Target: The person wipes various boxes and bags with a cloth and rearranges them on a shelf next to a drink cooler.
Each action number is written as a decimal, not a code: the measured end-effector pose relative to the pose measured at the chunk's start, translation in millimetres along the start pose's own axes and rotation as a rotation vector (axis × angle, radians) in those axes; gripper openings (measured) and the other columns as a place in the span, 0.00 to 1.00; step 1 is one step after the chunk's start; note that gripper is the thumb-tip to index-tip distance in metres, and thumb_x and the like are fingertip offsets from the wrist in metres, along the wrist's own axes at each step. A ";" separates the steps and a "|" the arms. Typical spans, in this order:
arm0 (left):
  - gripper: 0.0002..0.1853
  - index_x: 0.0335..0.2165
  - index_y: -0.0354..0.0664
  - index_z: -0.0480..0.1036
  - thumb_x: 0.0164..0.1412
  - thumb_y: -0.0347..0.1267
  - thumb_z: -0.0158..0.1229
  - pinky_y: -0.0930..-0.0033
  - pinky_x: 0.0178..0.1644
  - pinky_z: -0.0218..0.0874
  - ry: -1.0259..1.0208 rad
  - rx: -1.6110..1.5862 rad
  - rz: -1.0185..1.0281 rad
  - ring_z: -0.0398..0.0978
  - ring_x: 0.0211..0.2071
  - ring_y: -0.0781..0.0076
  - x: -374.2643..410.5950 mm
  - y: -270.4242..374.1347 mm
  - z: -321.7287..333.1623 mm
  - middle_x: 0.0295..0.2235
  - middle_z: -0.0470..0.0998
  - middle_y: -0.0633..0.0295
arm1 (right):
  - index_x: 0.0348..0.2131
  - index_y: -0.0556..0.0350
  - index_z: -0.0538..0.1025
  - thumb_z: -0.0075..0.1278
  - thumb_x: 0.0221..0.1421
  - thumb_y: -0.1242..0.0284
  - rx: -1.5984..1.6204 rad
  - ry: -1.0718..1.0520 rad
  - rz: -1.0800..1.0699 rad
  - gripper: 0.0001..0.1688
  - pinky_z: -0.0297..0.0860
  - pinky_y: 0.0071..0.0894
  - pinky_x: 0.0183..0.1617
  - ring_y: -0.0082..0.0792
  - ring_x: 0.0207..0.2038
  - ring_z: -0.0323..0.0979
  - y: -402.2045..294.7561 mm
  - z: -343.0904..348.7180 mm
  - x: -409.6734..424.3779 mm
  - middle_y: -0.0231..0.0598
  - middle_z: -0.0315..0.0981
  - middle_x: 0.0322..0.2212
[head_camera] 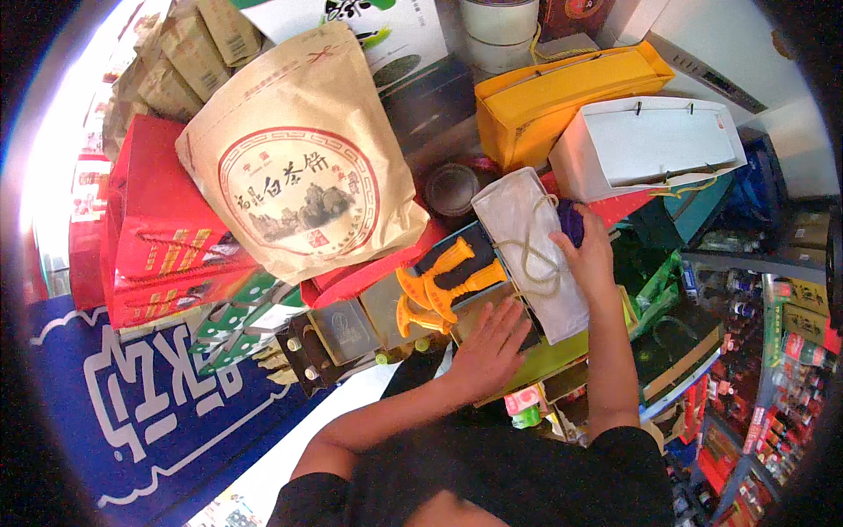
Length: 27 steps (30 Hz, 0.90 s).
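Note:
My left hand point(489, 346) lies with fingers apart on a brown box point(484, 323), holding nothing. Just beyond its fingertips are orange plastic T-shaped pieces point(454, 270), lying in or on a dark box. My right hand point(589, 253) is curled around a dark purple object point(570, 222), whose kind I cannot tell. Between the hands a white paper bag point(537, 257) lies flat, its cord handles loose on top. The right hand is at the bag's right edge. A yellow-green surface point(540, 372) runs beneath the bag's near end.
A large kraft-paper pouch point(296, 165) stands left, against red gift bags point(174, 217). Behind are a yellow bag point(566, 99), a white bag point(652, 145) and a round lidded container point(452, 189). Shelves of bottles point(770, 369) line the right; a blue printed panel point(178, 395) hangs at left.

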<state>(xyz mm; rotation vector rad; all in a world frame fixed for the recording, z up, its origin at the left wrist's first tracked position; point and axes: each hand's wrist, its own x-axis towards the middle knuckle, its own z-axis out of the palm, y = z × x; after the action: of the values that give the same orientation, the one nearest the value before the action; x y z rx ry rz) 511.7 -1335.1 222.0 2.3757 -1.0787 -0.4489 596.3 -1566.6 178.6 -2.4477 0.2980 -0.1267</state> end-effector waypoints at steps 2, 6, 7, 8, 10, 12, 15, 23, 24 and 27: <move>0.30 0.49 0.33 0.63 0.48 0.35 0.57 0.45 0.62 0.38 0.073 -0.015 -0.007 0.50 0.60 0.47 -5.0 0.2 -5.8 0.56 0.57 0.44 | 0.48 0.62 0.66 0.55 0.48 0.60 0.021 0.020 -0.006 0.33 0.62 0.45 0.51 0.55 0.47 0.63 0.3 -0.6 -0.1 0.56 0.65 0.44; 0.29 0.49 0.33 0.64 0.49 0.36 0.57 0.46 0.63 0.38 0.088 -0.004 -0.035 0.50 0.60 0.48 -20.1 0.8 -8.0 0.55 0.58 0.44 | 0.47 0.62 0.67 0.51 0.52 0.64 0.044 0.081 -0.041 0.26 0.61 0.44 0.52 0.54 0.48 0.64 2.1 -1.0 -0.7 0.55 0.66 0.44; 0.28 0.49 0.33 0.64 0.49 0.36 0.57 0.46 0.63 0.38 0.082 -0.003 -0.041 0.50 0.60 0.48 -22.8 1.0 -9.5 0.55 0.58 0.44 | 0.47 0.61 0.67 0.50 0.53 0.66 0.034 0.102 -0.060 0.25 0.61 0.43 0.52 0.53 0.48 0.64 2.3 -1.5 -1.4 0.54 0.66 0.44; 0.28 0.49 0.33 0.64 0.50 0.36 0.57 0.46 0.63 0.38 0.076 -0.002 -0.047 0.50 0.60 0.48 -25.2 1.4 -10.7 0.55 0.58 0.44 | 0.47 0.61 0.67 0.50 0.53 0.67 0.037 0.137 -0.068 0.24 0.60 0.43 0.52 0.53 0.48 0.64 1.6 -3.0 -2.7 0.54 0.66 0.44; 0.28 0.49 0.34 0.64 0.49 0.36 0.57 0.46 0.63 0.38 0.092 0.022 -0.049 0.50 0.60 0.48 -31.6 0.1 -9.1 0.55 0.58 0.45 | 0.47 0.60 0.67 0.49 0.53 0.68 0.049 0.201 -0.084 0.23 0.59 0.42 0.53 0.52 0.48 0.64 -3.4 -5.8 -7.2 0.53 0.66 0.44; 0.28 0.48 0.34 0.64 0.49 0.36 0.57 0.46 0.63 0.38 0.106 0.032 -0.055 0.51 0.59 0.47 -36.5 -0.2 -9.7 0.55 0.58 0.44 | 0.48 0.59 0.68 0.49 0.53 0.69 0.036 0.272 -0.140 0.23 0.59 0.42 0.54 0.51 0.47 0.64 -8.1 -9.3 -12.7 0.52 0.66 0.44; 0.28 0.48 0.34 0.64 0.48 0.35 0.58 0.45 0.62 0.38 0.119 0.028 -0.077 0.51 0.59 0.46 -38.9 -3.2 -14.0 0.54 0.58 0.43 | 0.46 0.59 0.69 0.49 0.53 0.72 0.088 0.310 -0.197 0.20 0.59 0.40 0.54 0.49 0.47 0.64 -20.8 -15.8 -20.3 0.50 0.67 0.43; 0.26 0.46 0.34 0.64 0.45 0.26 0.56 0.46 0.57 0.48 0.282 -0.068 -0.231 0.57 0.53 0.44 -65.1 -23.5 -9.2 0.48 0.63 0.43 | 0.44 0.60 0.70 0.45 0.53 0.76 0.521 0.174 -0.088 0.17 0.64 0.30 0.48 0.34 0.42 0.69 -68.5 -36.7 -36.8 0.43 0.71 0.40; 0.25 0.46 0.34 0.64 0.45 0.25 0.55 0.46 0.56 0.49 0.306 -0.087 -0.299 0.59 0.51 0.44 -75.7 -41.2 5.0 0.47 0.63 0.44 | 0.44 0.60 0.70 0.45 0.54 0.76 0.542 0.162 -0.095 0.17 0.64 0.29 0.48 0.32 0.41 0.69 -71.5 -37.9 -40.5 0.42 0.71 0.39; 0.24 0.45 0.37 0.63 0.44 0.22 0.51 0.46 0.52 0.51 0.433 -0.013 -0.490 0.60 0.46 0.44 -98.0 -64.3 0.6 0.47 0.61 0.43 | 0.45 0.59 0.70 0.45 0.54 0.76 0.612 0.123 -0.098 0.17 0.64 0.27 0.46 0.28 0.39 0.68 -76.3 -39.8 -47.6 0.39 0.71 0.38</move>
<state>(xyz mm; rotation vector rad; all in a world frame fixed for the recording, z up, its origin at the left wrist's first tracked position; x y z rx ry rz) 488.4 -1223.4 194.8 2.5521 -0.2993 -0.0858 557.4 -1521.3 256.8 -1.8487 0.1601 -0.3558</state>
